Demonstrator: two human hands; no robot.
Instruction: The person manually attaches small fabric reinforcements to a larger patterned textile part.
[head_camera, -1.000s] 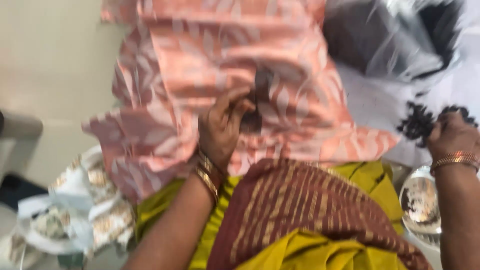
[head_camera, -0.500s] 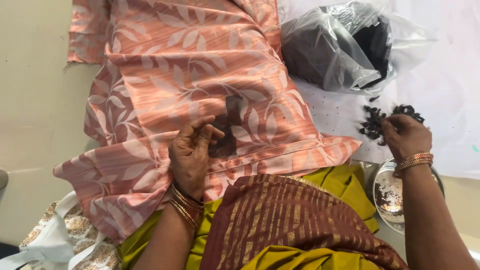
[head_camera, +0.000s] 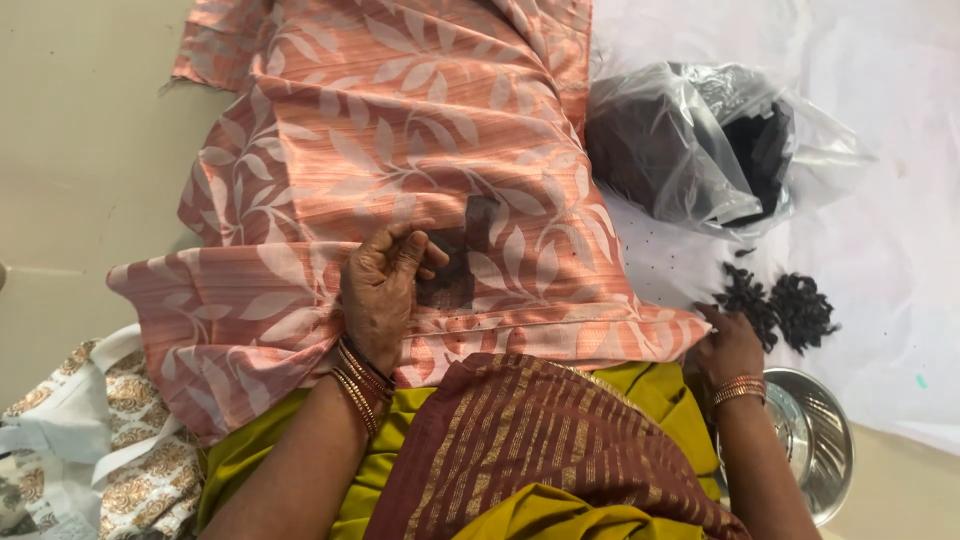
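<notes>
A pink cloth with a pale leaf pattern (head_camera: 400, 130) is spread over my lap and the floor. A dark square patch (head_camera: 455, 270) lies on it. My left hand (head_camera: 380, 290) rests flat on the cloth, its loosely bent fingertips touching the patch's left edge. My right hand (head_camera: 725, 348) reaches to the near edge of a small heap of black bits (head_camera: 780, 305) on a white sheet (head_camera: 880, 230). Its fingers are hidden from above, so I cannot see whether they pinch anything. Both wrists wear bangles.
A clear plastic bag of dark material (head_camera: 700, 150) lies beyond the heap. A steel bowl (head_camera: 825, 450) stands by my right forearm. A white and gold patterned cloth (head_camera: 110, 450) is bunched at the lower left. My green and maroon garment (head_camera: 520, 450) fills the bottom.
The view has steadied and shifted, bringing the cloth and bag closer. My right hand moved down from the heap's top to its near edge. My left hand stays by the dark patch.
</notes>
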